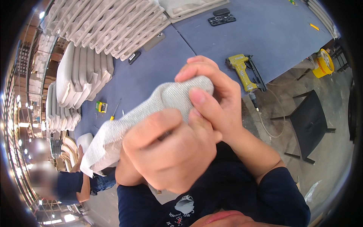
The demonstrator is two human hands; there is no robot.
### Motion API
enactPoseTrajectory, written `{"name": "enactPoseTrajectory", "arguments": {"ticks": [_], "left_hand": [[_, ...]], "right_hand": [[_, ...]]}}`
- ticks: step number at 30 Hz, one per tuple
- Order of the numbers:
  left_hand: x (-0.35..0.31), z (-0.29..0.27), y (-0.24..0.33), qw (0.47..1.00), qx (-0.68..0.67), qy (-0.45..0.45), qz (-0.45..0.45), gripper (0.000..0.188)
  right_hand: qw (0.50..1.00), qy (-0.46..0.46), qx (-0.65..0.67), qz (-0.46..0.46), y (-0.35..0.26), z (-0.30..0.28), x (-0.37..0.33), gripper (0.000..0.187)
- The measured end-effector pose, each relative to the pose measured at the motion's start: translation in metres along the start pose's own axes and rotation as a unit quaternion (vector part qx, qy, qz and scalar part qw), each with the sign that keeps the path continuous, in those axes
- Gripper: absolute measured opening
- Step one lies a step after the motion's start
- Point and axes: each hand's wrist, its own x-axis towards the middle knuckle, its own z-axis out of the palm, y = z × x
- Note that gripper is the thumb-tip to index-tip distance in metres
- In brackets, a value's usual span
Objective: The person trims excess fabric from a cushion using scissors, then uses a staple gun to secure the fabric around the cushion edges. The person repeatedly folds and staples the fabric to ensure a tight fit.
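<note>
Pad (141,108) in light grey ribbed fabric, up in the air between both hands, well clear of the table (280,41). Long axis runs on a slant: the rounded end points away to the right, toward the table's right-hand side, and the end with loose, raw-looking cloth hangs down toward the left and closer to the body.

The left hand (170,149) is curled almost into a fist on the pad's near side, so it's got a tight grip there. The right hand (219,96) is partly closed round the rounded end, thumb on the near face, fingers over the far side.

Past that, a yellow air stapler (242,72) sits at the table's near right edge, with its hose fitting poking over the side. Toward the left edge there's a small green-and-yellow box (101,107) and a screwdriver (112,117). Big stack of grey cushions (102,24) fills the far left corner, and a yellow cutter (314,26) lies by the right edge. Off the table, there's a black chair (310,123) on the floor.
</note>
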Motion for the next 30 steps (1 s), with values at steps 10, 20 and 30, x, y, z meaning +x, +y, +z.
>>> {"name": "enactPoseTrajectory", "arguments": {"ticks": [10,20,30], "left_hand": [[0.083,-0.026,-0.080,0.936,-0.139,-0.303,-0.114,0.027],[0.010,0.058,-0.159,0.852,-0.251,-0.398,-0.230,0.062],[0.001,0.008,-0.113,0.750,-0.336,-0.378,-0.427,0.078]], "right_hand": [[0.990,0.140,-0.018,-0.010,0.037,0.027,0.024,0.041],[0.973,0.182,-0.051,-0.131,0.049,0.040,0.024,0.044],[0.954,0.161,0.004,-0.253,0.093,0.045,0.063,0.057]]}}
